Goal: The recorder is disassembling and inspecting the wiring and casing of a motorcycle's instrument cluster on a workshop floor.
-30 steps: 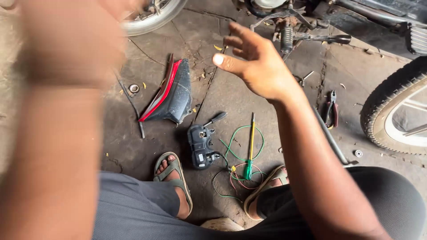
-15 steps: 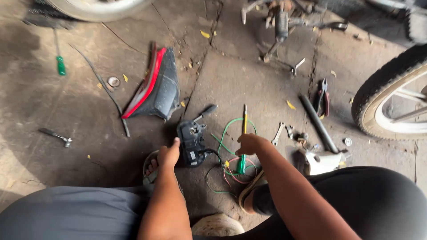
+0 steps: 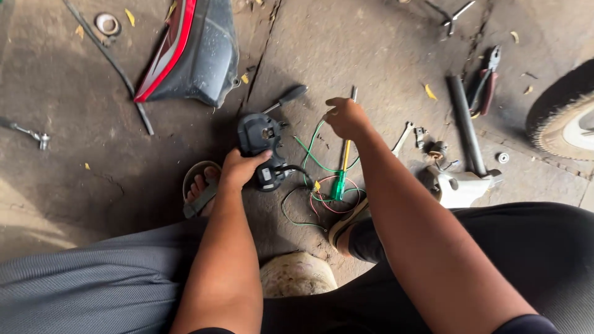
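Observation:
My left hand (image 3: 240,168) grips the near edge of a black instrument housing (image 3: 261,141) that lies on the concrete floor. Green, red and yellow wires (image 3: 309,196) trail from it to the right. My right hand (image 3: 346,117) is closed around a green wire (image 3: 311,149) just right of the housing, lifting it a little. A screwdriver with a green handle (image 3: 340,180) lies below that hand among the wires. A black-handled screwdriver (image 3: 286,98) lies just beyond the housing.
A red and dark tail-light cover (image 3: 193,52) lies at the upper left. To the right are a black tube (image 3: 465,120), pliers (image 3: 486,77), a spanner (image 3: 402,137), a white part (image 3: 461,185) and a tyre (image 3: 560,114). My sandalled feet (image 3: 199,188) flank the wires.
Both hands came down from in front of the camera to the floor. The left one took hold of the black housing; the right one moved from near the green screwdriver handle up to the green wire.

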